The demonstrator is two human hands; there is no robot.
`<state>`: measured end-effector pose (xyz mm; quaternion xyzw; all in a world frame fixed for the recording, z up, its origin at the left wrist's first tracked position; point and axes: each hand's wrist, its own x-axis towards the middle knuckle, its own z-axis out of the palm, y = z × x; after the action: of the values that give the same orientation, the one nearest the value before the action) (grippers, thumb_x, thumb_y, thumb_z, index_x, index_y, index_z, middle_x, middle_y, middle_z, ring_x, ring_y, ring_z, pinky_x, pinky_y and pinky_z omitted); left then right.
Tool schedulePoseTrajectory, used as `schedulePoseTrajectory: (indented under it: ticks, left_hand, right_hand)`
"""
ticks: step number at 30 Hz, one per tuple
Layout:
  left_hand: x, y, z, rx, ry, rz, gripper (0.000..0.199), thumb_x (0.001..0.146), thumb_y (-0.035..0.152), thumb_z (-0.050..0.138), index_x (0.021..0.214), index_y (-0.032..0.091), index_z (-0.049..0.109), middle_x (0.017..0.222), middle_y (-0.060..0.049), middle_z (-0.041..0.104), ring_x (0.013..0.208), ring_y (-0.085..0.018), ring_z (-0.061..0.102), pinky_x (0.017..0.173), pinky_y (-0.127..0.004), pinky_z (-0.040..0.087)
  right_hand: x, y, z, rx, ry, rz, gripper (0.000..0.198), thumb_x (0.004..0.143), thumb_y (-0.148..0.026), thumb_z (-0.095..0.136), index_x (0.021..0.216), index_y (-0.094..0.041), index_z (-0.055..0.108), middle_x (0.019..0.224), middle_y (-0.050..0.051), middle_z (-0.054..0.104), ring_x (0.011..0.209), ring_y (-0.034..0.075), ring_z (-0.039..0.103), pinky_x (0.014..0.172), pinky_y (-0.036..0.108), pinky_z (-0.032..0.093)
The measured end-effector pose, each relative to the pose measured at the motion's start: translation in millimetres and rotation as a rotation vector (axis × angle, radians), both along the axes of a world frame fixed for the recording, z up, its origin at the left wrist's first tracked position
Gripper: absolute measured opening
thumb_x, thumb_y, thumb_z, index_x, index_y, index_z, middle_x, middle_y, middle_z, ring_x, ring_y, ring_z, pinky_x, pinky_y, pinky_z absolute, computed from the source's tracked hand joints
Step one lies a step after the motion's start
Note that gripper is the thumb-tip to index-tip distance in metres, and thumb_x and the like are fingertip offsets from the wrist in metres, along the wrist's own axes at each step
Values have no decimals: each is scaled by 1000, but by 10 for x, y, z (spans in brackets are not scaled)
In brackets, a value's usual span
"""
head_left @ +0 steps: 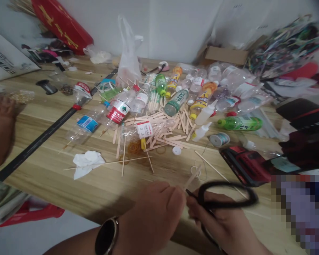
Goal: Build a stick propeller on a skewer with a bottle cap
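Note:
My left hand (159, 212), with a watch (106, 235) on its wrist, is closed in a fist near the table's front edge. A pale flat wooden craft stick (192, 177) juts out past its fingers, and the hand seems to grip it. Beside it, my right hand (223, 225) is wrapped round a pair of black-handled scissors (228, 204). One handle loop stands above the hand, blurred. The scissors' metal part points left toward my left fist, close to the stick. My left fingers hide the stick's lower end.
Plastic bottles (118, 110), loose craft sticks (184, 118), glue bottles (206, 113) and rubber bands (134, 148) crowd the table's middle. A crumpled tissue (88, 162) lies front left. A red-black power tool (246, 166) stands right. Another person's hand (1, 117) rests at the left.

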<state>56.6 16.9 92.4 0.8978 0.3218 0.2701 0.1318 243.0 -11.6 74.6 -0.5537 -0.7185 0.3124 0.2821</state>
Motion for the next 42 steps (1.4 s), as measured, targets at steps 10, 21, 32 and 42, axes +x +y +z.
schedulePoseTrajectory:
  ticks: [10, 21, 32, 42]
  left_hand:
    - [10, -3, -42, 26, 100, -41, 26, 83, -2, 34, 95, 14, 51, 74, -7, 66, 65, -23, 61, 57, -34, 50]
    - [-6, 31, -45, 114, 103, -83, 24, 90, 2, 31, 90, 13, 52, 68, -6, 64, 57, -21, 57, 51, -33, 47]
    - [25, -45, -34, -11, -48, 106, 23, 101, 15, 30, 114, 14, 49, 84, -7, 72, 69, -20, 67, 62, -33, 53]
    - [-83, 185, -22, -24, -101, 517, 23, 100, 20, 32, 105, 16, 54, 71, -4, 66, 58, -20, 61, 52, -30, 45]
  right_hand:
    - [-8, -18, 27, 28, -12, 29, 44, 101, -33, 40, 63, -19, 58, 54, -2, 62, 40, 9, 59, 37, 17, 44]
    - [-48, -53, 27, 69, -51, 19, 42, 102, -32, 38, 67, -20, 57, 51, -2, 62, 37, 10, 57, 36, 19, 41]
    - [-28, 8, 145, 389, -158, 53, 33, 99, -24, 45, 68, -22, 57, 53, -3, 61, 42, 11, 58, 43, 21, 43]
    - [-38, -83, 219, 347, -222, 9, 28, 97, -26, 46, 73, -24, 61, 55, -1, 64, 44, 15, 61, 43, 25, 45]
